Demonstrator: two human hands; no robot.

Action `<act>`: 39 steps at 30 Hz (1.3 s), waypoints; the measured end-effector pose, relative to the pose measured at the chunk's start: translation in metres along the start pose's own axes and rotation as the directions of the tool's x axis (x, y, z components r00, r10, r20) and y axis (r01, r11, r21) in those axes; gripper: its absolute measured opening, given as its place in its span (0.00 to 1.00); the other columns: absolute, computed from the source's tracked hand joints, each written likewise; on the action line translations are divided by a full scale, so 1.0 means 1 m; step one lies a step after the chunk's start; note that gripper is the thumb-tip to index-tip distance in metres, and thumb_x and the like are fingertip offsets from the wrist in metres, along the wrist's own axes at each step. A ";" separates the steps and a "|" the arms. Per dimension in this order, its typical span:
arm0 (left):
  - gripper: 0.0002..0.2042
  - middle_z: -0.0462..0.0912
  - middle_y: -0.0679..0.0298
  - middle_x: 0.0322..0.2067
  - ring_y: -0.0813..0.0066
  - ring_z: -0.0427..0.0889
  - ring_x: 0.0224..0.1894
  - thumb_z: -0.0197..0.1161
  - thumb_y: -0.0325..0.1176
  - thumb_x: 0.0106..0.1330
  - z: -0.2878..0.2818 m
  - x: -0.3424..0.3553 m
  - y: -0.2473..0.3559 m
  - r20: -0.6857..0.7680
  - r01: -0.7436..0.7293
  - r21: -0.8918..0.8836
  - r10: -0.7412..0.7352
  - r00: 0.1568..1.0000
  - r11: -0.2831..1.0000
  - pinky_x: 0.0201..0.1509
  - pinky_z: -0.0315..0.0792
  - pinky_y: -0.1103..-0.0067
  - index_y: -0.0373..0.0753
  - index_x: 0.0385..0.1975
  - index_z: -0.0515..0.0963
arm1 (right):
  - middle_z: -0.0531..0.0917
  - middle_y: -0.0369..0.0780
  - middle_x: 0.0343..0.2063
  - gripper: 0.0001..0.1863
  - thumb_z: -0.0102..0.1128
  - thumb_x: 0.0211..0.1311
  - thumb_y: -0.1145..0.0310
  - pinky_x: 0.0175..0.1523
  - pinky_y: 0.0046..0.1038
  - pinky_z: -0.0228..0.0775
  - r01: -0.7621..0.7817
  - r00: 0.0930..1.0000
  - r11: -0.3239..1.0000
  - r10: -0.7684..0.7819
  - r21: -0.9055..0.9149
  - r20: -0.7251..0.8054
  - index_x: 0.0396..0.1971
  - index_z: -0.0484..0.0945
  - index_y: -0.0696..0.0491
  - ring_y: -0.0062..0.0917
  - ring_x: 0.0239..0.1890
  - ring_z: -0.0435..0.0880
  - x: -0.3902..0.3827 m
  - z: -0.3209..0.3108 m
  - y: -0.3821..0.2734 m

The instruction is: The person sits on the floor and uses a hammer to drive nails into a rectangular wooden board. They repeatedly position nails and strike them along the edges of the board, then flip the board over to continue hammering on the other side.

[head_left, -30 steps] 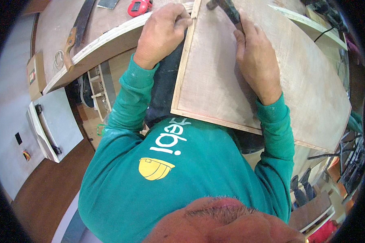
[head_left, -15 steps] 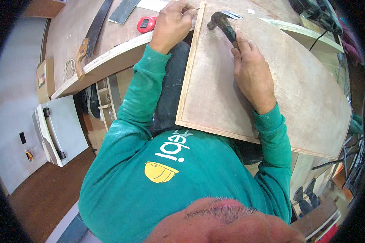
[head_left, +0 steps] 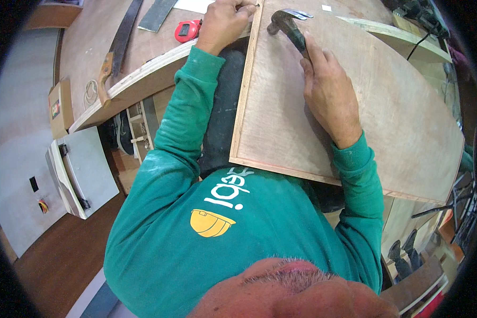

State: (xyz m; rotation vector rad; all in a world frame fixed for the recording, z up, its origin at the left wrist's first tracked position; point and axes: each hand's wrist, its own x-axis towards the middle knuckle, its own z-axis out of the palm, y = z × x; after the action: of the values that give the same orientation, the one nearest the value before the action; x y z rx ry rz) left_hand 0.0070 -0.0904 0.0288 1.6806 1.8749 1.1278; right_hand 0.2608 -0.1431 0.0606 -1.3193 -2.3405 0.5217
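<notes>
A large plywood panel [head_left: 355, 111] with a thin wooden edging strip lies tilted over the workbench edge against my body. My right hand [head_left: 328, 90] grips a claw hammer [head_left: 289, 26] by its handle, the metal head resting on the panel near its top left corner. My left hand [head_left: 225, 21] pinches at the panel's left edge near that corner; whatever the fingers hold is too small to see. Both arms wear green sleeves.
A red tape measure [head_left: 188, 30], a hand saw [head_left: 116, 53] and a dark flat bar [head_left: 156, 13] lie on the workbench [head_left: 100, 58] to the left. A small cardboard box [head_left: 61, 106] and a grey cabinet [head_left: 82, 175] stand lower left. Cables and tools crowd the right side.
The view has shifted so the panel sits lower in frame. The hammer head has come down closer to the panel's corner, and my left hand stays at the edge.
</notes>
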 end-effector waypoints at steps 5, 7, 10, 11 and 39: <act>0.11 0.88 0.48 0.31 0.59 0.88 0.34 0.65 0.35 0.65 -0.001 0.002 -0.003 0.058 0.046 -0.002 -0.045 0.997 0.999 0.42 0.78 0.69 0.32 0.36 0.86 | 0.82 0.52 0.43 0.25 0.54 0.74 0.69 0.43 0.50 0.80 0.017 1.000 1.000 -0.017 -0.012 0.000 0.69 0.67 0.52 0.54 0.40 0.85 0.000 0.001 0.000; 0.10 0.87 0.49 0.29 0.60 0.87 0.32 0.65 0.34 0.65 -0.003 0.001 0.003 0.054 0.019 0.046 -0.021 0.998 0.999 0.41 0.77 0.69 0.32 0.34 0.86 | 0.81 0.51 0.43 0.25 0.54 0.74 0.69 0.44 0.50 0.80 0.026 1.000 1.000 -0.026 -0.007 -0.004 0.69 0.67 0.52 0.53 0.41 0.85 -0.001 0.002 0.002; 0.10 0.86 0.50 0.27 0.63 0.85 0.30 0.65 0.34 0.65 -0.011 -0.008 0.021 0.116 0.039 0.094 -0.050 0.992 0.995 0.40 0.77 0.70 0.32 0.33 0.85 | 0.81 0.51 0.43 0.27 0.54 0.73 0.69 0.44 0.49 0.79 0.027 1.000 1.000 -0.027 -0.001 0.011 0.70 0.67 0.51 0.52 0.41 0.84 -0.009 0.002 0.007; 0.10 0.86 0.51 0.26 0.64 0.84 0.29 0.65 0.34 0.65 -0.012 -0.013 0.023 0.099 0.031 0.081 -0.039 0.994 0.996 0.39 0.77 0.70 0.32 0.33 0.85 | 0.81 0.51 0.43 0.27 0.55 0.73 0.70 0.44 0.49 0.78 0.019 1.000 1.000 -0.020 0.013 0.023 0.70 0.67 0.51 0.52 0.41 0.84 -0.012 0.000 0.006; 0.11 0.88 0.51 0.33 0.63 0.86 0.36 0.67 0.34 0.65 -0.013 -0.028 0.015 0.089 -0.029 0.038 0.025 0.996 0.999 0.44 0.77 0.71 0.31 0.37 0.87 | 0.81 0.50 0.42 0.28 0.56 0.72 0.72 0.45 0.45 0.79 0.042 0.999 0.998 -0.043 0.042 0.025 0.71 0.69 0.48 0.49 0.41 0.84 -0.028 -0.005 0.009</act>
State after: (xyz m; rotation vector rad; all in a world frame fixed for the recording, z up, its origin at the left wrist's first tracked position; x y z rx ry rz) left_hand 0.0134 -0.1215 0.0420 1.7529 1.8362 1.0155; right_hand 0.2831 -0.1623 0.0563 -1.2483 -2.3602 0.5746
